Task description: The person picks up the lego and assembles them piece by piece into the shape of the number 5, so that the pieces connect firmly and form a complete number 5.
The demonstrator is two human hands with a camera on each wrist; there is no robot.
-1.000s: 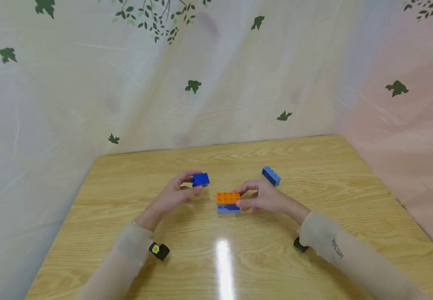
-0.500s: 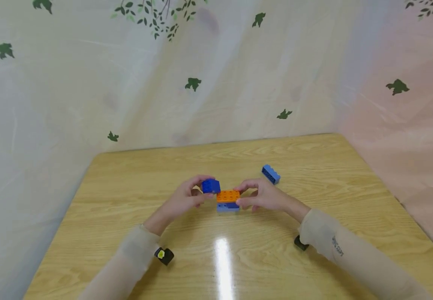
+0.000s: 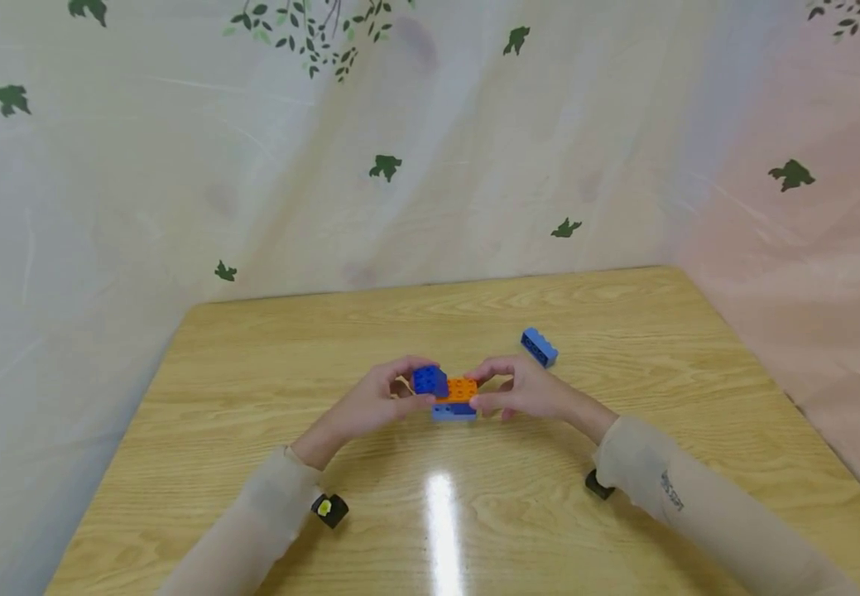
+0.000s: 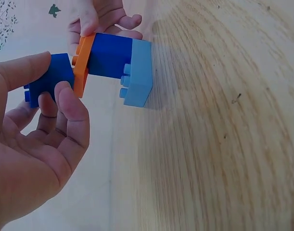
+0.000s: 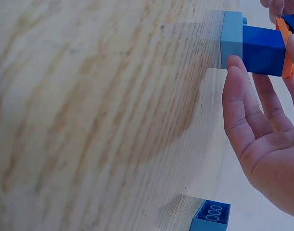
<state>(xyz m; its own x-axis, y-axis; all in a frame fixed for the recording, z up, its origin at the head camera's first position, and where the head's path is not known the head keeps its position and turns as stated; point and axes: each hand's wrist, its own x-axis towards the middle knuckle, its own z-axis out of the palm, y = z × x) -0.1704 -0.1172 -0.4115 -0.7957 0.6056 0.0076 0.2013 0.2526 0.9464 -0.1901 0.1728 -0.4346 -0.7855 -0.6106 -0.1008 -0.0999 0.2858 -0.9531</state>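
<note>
My left hand (image 3: 373, 401) pinches a dark blue toy building brick (image 4: 53, 79) between thumb and fingers, at the left end of a thin orange brick (image 3: 463, 389). In the left wrist view its studs face away from the orange one. Under the orange brick is a second dark blue brick (image 4: 108, 55), set on a light blue brick (image 4: 141, 72) that stands on the table. Thumb and fingers of my right hand (image 3: 522, 391) hold the orange brick's right end. More fingers lie alongside the stack in the right wrist view.
Behind my right hand a loose light blue brick (image 3: 539, 347) lies on its side, hollow underside showing. The wooden table (image 3: 251, 356) ends at a pale cloth backdrop (image 3: 288, 207) with leaf prints. A dark wrist device (image 3: 330, 510) hangs by the left sleeve.
My left hand has carried the dark blue brick rightward and tilted its studs into view, bringing it to the orange brick's left end. The right hand has stayed at the stack.
</note>
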